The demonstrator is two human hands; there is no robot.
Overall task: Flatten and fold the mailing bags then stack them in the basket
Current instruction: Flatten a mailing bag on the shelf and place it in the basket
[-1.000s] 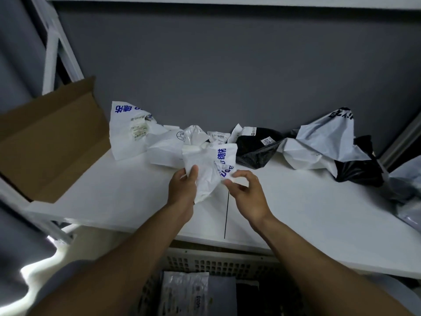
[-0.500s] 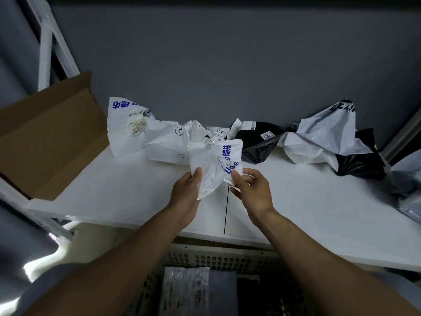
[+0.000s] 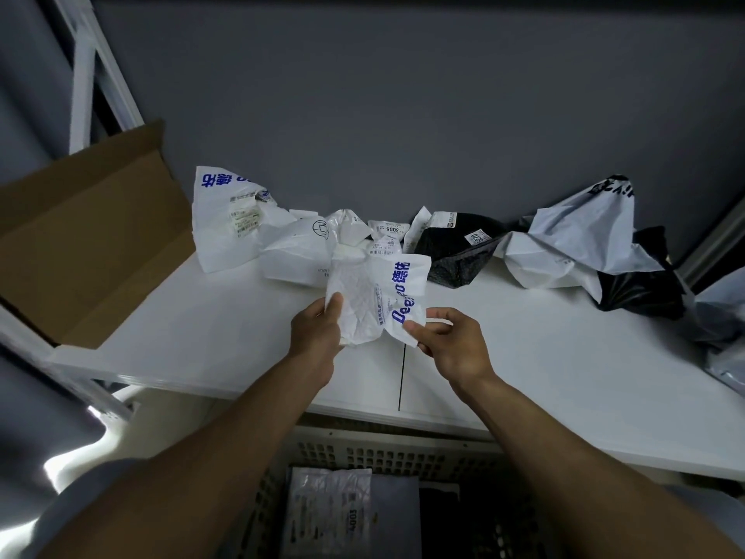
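I hold a crumpled white mailing bag (image 3: 373, 296) with blue lettering above the white table (image 3: 544, 357). My left hand (image 3: 316, 330) pinches its left edge and my right hand (image 3: 447, 340) pinches its lower right corner. Behind it lie more crumpled bags: a white bag with blue print (image 3: 227, 219), another white bag (image 3: 298, 252), a black bag (image 3: 453, 252), a pale grey bag (image 3: 576, 240) and a second black bag (image 3: 641, 288). Below the table's front edge is the perforated basket (image 3: 395, 453), with flat folded bags (image 3: 330, 510) inside.
An open brown cardboard box (image 3: 88, 236) lies at the table's left end against a white shelf frame (image 3: 86, 82). More grey plastic (image 3: 721, 316) hangs at the far right. A grey wall backs the table.
Both hands have spread the bag slightly wider. My right hand shifted from under the bag's edge to pinching its lower right corner, and more of the blue lettering shows.
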